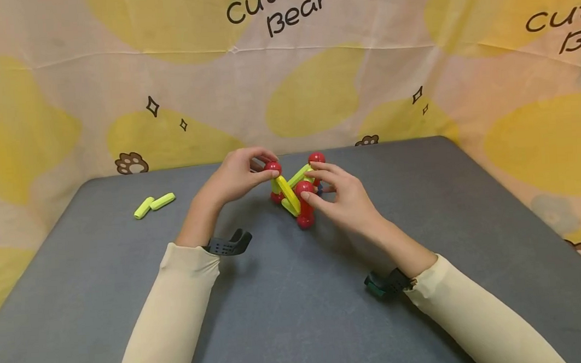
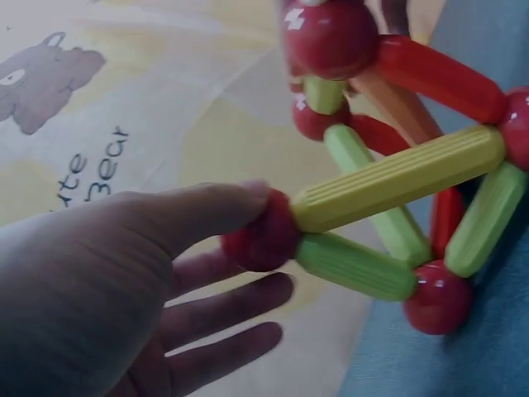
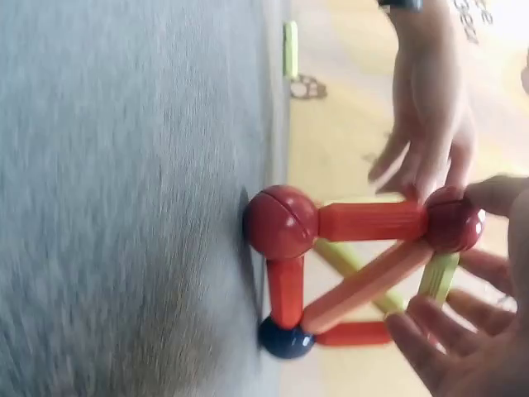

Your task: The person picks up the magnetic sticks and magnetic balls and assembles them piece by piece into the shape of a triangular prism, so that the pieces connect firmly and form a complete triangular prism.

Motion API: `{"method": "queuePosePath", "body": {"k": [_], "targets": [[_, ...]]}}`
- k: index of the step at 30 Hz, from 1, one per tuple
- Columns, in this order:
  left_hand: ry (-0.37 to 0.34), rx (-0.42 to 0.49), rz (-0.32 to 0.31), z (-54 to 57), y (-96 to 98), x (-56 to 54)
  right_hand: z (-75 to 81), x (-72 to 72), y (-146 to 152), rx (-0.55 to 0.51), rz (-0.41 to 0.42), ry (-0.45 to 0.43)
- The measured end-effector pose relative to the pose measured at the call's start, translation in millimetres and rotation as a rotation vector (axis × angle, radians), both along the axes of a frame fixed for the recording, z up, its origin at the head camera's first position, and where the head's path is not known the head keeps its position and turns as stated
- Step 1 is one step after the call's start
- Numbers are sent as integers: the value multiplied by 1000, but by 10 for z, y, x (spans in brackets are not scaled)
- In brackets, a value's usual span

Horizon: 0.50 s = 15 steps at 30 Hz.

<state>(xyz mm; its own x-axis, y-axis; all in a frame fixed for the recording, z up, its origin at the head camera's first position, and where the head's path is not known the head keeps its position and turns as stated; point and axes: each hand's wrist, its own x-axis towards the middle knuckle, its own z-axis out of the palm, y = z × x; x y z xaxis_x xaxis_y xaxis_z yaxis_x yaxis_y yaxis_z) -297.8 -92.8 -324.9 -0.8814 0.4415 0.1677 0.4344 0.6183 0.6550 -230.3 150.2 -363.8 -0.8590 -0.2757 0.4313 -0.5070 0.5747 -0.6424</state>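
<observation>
A small frame of magnetic sticks and balls (image 1: 305,207) stands on the grey table, with red, lime, orange and yellow sticks between its balls. My left hand (image 1: 236,174) pinches the upper left red ball (image 2: 269,236) between thumb and fingers. From that ball a ridged yellow stick (image 2: 397,184) slants to the near side. At the right, my right hand (image 1: 348,197) holds the frame's upper edge, its thumb on the near upper red ball (image 3: 453,220) and its fingers reaching along a lime stick (image 3: 438,277). A dark blue ball (image 3: 286,337) sits at a bottom corner.
Two loose lime sticks (image 1: 163,201) lie touching on the left of the table (image 1: 287,313). Behind the table's far edge hangs a cloth (image 1: 206,87) with yellow patches and lettering. Dark bands circle both wrists.
</observation>
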Motion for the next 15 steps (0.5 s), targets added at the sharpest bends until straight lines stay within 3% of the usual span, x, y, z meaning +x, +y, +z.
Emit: {"method": "queuePosePath", "body": {"k": [6,15], "targets": [[21,-27,-6,50,-17,34,-35,-108,149,-122,46,-108],[24,-55,-9,22,79,52,-37,-144,225,-130,125,-169]]}}
